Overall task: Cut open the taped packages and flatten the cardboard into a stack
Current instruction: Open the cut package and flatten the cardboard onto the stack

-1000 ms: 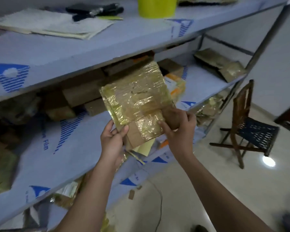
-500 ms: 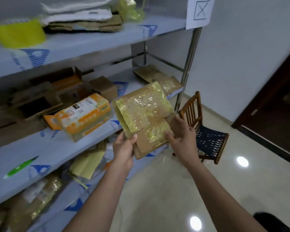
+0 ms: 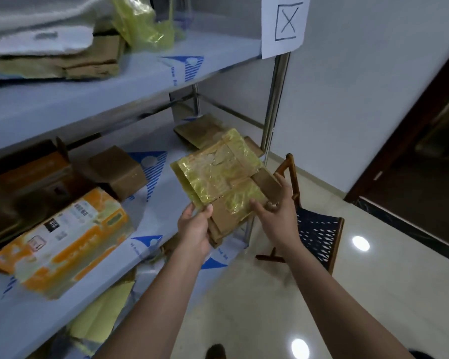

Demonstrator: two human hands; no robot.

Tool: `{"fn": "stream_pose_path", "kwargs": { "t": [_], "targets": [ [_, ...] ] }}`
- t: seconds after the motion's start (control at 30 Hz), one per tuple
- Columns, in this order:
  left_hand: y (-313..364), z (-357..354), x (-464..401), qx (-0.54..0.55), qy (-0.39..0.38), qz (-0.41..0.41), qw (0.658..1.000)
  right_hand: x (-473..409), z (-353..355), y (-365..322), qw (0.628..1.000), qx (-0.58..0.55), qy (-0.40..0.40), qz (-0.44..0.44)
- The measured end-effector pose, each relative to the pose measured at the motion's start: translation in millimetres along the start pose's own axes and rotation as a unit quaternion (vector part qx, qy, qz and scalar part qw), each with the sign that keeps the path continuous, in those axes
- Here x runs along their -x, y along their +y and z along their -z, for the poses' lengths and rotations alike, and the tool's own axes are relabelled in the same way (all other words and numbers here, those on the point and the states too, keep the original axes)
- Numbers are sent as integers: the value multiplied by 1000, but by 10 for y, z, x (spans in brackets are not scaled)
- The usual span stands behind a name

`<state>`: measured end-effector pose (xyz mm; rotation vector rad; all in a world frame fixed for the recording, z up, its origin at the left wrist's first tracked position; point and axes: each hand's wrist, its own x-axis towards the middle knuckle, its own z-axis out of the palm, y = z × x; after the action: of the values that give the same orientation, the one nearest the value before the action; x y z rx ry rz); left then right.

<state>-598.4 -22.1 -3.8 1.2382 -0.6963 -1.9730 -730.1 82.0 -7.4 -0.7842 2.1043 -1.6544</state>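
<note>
Holding a flattened cardboard piece (image 3: 223,187) wrapped in yellowish tape at the centre of the frame, both hands keep it in the air in front of the middle shelf (image 3: 156,224). Its long axis runs from lower left to upper right, with the taped face turned up toward the camera and the bare brown end nearest the wrists. The left hand (image 3: 193,229) pinches the lower left corner, thumb on top and fingers hidden beneath. The right hand (image 3: 276,216) grips the right edge, thumb pressed on the taped face and fingers curled round the brown flap.

At lower left lies an orange and white box (image 3: 62,242); its label print is too blurred to read. At upper right hangs a paper sign (image 3: 285,24) bearing a boxed X.
</note>
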Motion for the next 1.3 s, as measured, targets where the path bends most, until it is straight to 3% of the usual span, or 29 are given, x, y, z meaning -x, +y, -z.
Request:
{"fn": "stream_pose_path", "kwargs": {
  "t": [0.17,0.33,0.63,0.73,0.87,1.03,1.17,1.3],
  "targets": [
    [237,-273,-488,-34,16,-11,999,-612,-244,41,998,61,3,-12],
    [362,-493,-938,-79,50,-22,995,-1178,-419,35,999,4,-30,28],
    [546,-1218,-1858,-90,65,-181,977,-2591,-735,251,993,39,-62,93],
    [421,-1348,-2255,-177,124,-226,950,-3041,-872,566,988,90,-109,64],
    [225,-1397,-2648,-326,212,-266,882,-3389,-1012,934,962,180,-200,38],
    [277,-1443,-2778,-386,237,-249,856,-3585,-996,831,927,271,-257,48],
    [302,-1529,-2723,-396,245,-214,859,-3447,-966,707,868,420,-249,90],
    [269,-1576,-2545,-423,236,-202,851,-3390,-970,639,876,404,-235,121]
  ]
}}
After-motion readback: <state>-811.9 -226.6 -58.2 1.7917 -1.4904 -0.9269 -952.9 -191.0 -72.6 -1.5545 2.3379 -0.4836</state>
